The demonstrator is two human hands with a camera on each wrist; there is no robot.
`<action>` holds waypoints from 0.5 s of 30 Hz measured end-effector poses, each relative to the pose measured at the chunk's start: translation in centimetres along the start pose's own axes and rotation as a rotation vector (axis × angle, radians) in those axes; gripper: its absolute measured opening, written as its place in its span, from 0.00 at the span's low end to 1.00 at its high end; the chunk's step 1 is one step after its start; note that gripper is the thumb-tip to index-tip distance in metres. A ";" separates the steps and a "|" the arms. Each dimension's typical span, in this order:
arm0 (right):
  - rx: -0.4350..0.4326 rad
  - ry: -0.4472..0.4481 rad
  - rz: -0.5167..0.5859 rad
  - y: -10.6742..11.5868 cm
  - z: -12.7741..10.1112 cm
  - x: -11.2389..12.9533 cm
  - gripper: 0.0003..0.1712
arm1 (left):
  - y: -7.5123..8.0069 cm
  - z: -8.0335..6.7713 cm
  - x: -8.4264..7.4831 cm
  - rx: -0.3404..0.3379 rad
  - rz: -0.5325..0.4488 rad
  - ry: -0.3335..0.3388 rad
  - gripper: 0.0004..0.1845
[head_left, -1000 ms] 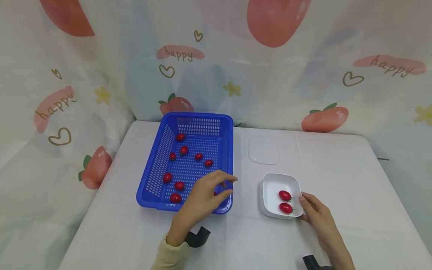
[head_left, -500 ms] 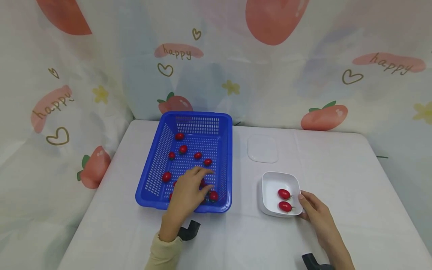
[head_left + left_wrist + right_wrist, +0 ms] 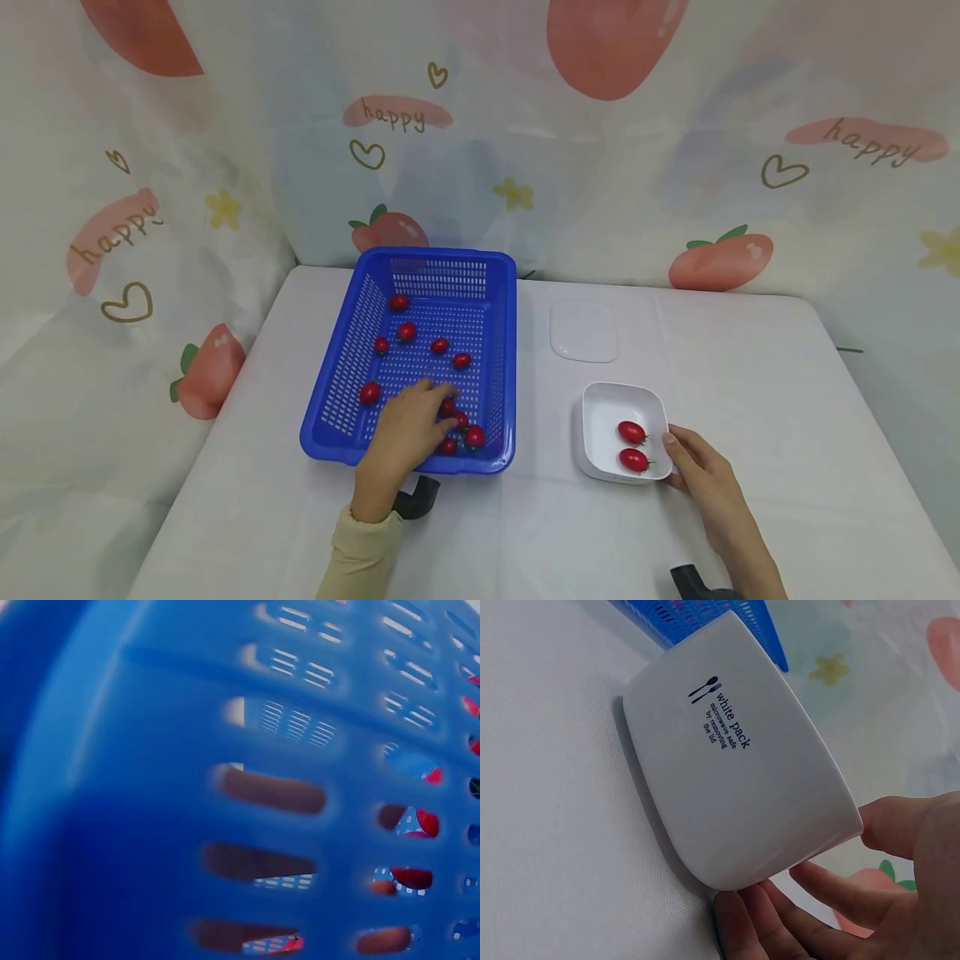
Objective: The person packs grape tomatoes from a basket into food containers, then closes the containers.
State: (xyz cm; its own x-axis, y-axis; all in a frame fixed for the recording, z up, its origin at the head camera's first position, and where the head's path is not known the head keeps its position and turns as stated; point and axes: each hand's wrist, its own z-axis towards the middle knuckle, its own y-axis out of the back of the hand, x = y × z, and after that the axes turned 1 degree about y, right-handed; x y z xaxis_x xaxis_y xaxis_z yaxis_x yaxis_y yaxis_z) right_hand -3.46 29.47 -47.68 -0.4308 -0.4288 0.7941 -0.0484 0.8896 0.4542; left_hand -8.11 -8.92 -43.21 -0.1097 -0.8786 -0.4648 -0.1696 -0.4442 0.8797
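Observation:
A blue slotted basket [image 3: 341, 367] holds several small red tomatoes [image 3: 407, 331]. My left hand [image 3: 435, 406] reaches down into its near right corner, fingertips bent onto a cluster of tomatoes [image 3: 474, 435]; the hand hides whether one is pinched. In the left wrist view the basket wall [image 3: 150, 787] fills the frame, with tomatoes [image 3: 411, 877] showing through the slots. To the right stands a white container [image 3: 600, 417] with two tomatoes [image 3: 632, 432] inside. My right hand [image 3: 672, 454] grips its near right corner. The right wrist view shows my right hand [image 3: 840, 870], thumb and fingers curled round that corner of the container [image 3: 735, 772].
A white lid [image 3: 584, 331] lies flat on the white table [image 3: 750, 392] behind the container. A printed curtain [image 3: 600, 167] closes off the back and left side. Black wrist mounts [image 3: 416, 498] sit near the table's front edge.
My left hand has moved from above the basket's near right rim down into the basket, and its fingers have closed onto the tomato cluster. The right hand and container have stayed put.

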 end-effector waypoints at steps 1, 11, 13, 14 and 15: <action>0.001 0.001 0.001 0.0 0.0 0.0 0.40 | 0.0 0.0 0.0 0.014 0.001 0.009 0.20; 0.001 0.025 0.002 0.0 -0.1 -0.2 0.40 | 0.0 0.1 0.1 0.100 -0.020 0.064 0.19; 0.001 0.027 -0.001 0.0 0.0 -0.1 0.40 | 0.0 0.1 0.1 0.103 -0.019 0.061 0.18; 0.002 0.026 -0.002 0.0 0.0 -0.1 0.40 | 0.0 0.1 0.1 0.103 -0.016 0.059 0.18; 0.001 0.025 -0.004 0.0 0.0 -0.1 0.40 | 0.0 0.1 0.1 0.101 -0.013 0.053 0.17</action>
State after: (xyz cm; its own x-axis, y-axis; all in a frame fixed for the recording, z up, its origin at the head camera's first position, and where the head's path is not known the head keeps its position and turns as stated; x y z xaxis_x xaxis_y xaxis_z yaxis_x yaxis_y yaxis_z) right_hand -3.40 29.52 -47.77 -0.4081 -0.4360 0.8021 -0.0509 0.8881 0.4568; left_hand -8.22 -8.94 -43.28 -0.0554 -0.8821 -0.4678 -0.2692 -0.4380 0.8577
